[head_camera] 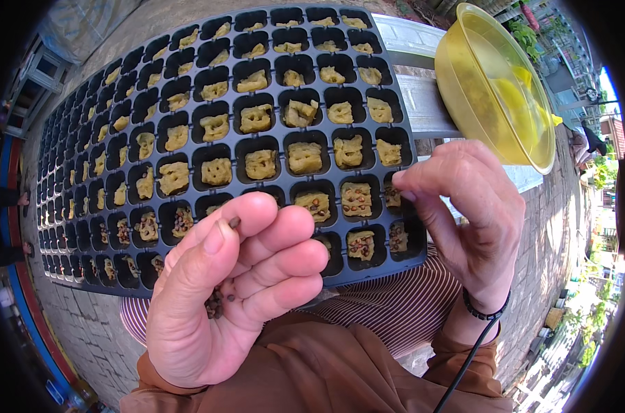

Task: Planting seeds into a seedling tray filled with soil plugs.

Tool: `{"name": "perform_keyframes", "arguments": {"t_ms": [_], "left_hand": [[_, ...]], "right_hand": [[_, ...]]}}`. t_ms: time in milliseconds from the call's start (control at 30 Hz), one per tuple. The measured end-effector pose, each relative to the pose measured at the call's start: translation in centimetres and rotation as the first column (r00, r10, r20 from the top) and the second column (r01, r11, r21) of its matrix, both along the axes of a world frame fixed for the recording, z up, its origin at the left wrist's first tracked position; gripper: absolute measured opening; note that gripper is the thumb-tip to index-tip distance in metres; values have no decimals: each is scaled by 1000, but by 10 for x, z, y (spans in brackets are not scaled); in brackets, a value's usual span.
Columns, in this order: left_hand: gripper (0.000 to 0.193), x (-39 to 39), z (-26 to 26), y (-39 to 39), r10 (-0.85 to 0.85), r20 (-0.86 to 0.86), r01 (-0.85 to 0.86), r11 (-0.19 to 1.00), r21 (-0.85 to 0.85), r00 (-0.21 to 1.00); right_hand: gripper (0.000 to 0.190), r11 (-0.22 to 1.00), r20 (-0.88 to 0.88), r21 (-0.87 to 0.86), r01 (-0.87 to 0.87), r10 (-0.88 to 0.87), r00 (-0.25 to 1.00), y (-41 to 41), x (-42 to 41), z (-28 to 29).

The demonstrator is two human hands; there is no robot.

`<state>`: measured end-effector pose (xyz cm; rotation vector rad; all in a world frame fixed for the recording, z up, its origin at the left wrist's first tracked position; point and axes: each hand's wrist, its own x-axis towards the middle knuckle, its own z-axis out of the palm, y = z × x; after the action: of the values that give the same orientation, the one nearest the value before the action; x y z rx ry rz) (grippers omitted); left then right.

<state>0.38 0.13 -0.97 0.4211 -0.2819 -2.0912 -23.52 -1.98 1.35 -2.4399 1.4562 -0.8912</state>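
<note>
My left hand [229,289] is cupped palm up over the near part of a black plastic seedling tray [325,126], holding brown seeds [215,303] in its palm, with one seed [234,222] between thumb and index finger. My right hand [462,206] is at the tray's right edge, thumb and index fingertip close together over a cell with a seeded plug; whether they pinch a seed cannot be told. Many cells hold yellowish growing-medium cubes [304,157]. Several cubes in the near rows bear brown seeds, such as the seeded cube [356,200]. My left hand hides some near cells.
A yellow translucent plastic basin [459,88] with yellow items inside stands at the upper right on a slatted metal surface [423,100]. A black cable [467,361] runs from my right wristband [480,312]. Another person's feet [24,199] show at the far left.
</note>
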Motion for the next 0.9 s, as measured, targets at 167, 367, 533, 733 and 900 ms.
{"name": "perform_keyframes", "arguments": {"t_ms": [167,367,533,733,900], "left_hand": [[37,0,0,-1,3,-7,-3,1000,15,1000],[37,0,1,0,7,-7,-7,1000,27,1000],[37,0,0,-1,4,-20,-3,999,35,1000],[37,-1,0,0,14,-45,-11,998,54,999],[37,-1,-2,-1,-1,-26,1,1000,6,1000]], "right_hand": [[14,994,81,91,57,-65,995,2,4,1],[16,994,16,-12,112,-112,994,0,-1,-2],[15,996,17,58,-75,74,997,3,-3,2],[14,987,14,44,-157,157,988,1,-10,3],[14,995,2,35,-91,91,996,2,-11,4]]}}
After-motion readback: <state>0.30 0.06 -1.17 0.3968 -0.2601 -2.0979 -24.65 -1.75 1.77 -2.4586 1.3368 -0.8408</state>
